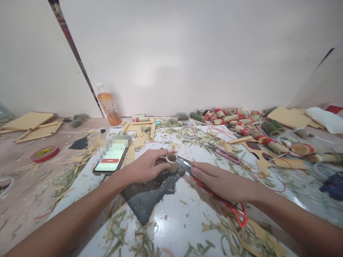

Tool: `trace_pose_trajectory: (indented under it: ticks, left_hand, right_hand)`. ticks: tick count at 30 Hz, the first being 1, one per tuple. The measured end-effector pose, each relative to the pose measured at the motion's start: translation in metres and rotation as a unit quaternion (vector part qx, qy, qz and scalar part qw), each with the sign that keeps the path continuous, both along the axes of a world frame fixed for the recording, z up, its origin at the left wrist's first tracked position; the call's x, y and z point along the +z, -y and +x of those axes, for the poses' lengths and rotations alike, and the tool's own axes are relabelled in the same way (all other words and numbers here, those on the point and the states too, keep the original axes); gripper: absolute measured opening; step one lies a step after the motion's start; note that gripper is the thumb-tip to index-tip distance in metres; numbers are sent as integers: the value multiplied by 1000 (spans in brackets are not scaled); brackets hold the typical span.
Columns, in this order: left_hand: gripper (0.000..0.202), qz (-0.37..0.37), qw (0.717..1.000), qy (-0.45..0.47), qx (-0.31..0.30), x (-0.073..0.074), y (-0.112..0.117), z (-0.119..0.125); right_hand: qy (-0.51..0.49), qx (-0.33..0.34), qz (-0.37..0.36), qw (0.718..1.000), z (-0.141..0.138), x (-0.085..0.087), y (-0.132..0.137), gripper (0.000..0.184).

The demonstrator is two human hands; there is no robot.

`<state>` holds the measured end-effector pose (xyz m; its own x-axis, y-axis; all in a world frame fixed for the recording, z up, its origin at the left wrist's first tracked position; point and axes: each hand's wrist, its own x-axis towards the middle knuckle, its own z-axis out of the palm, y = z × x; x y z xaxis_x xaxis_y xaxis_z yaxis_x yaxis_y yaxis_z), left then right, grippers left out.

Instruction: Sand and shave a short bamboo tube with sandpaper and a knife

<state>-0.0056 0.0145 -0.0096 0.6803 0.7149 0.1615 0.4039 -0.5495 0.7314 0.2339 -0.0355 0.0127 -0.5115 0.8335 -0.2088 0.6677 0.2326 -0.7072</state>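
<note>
A short bamboo tube stands upright with its open end facing up, over a dark, torn-edged sheet. My left hand grips the tube from the left, thumb and fingers around it. My right hand is closed on a utility knife, whose blade end reaches the tube's right side near the rim. Whether the blade is cutting in, I cannot tell. Below my right hand a red-orange looped handle shows; the rest of it is partly hidden.
A phone, a drink bottle and red tape are on the left. Bamboo pieces with red bands are heaped at the back right, near pink-handled scissors. Green shavings litter the white sheet.
</note>
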Motion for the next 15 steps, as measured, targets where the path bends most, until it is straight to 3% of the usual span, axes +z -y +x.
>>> trace_pose_trajectory:
  ticks: [11, 15]
  left_hand:
    - [32, 26, 1000, -17, 3, 3, 2, 0]
    - [30, 22, 1000, -13, 0, 5, 3, 0]
  right_hand:
    - [14, -20, -30, 999, -3, 1, 2, 43]
    - [-50, -35, -133, 989, -3, 1, 3, 38]
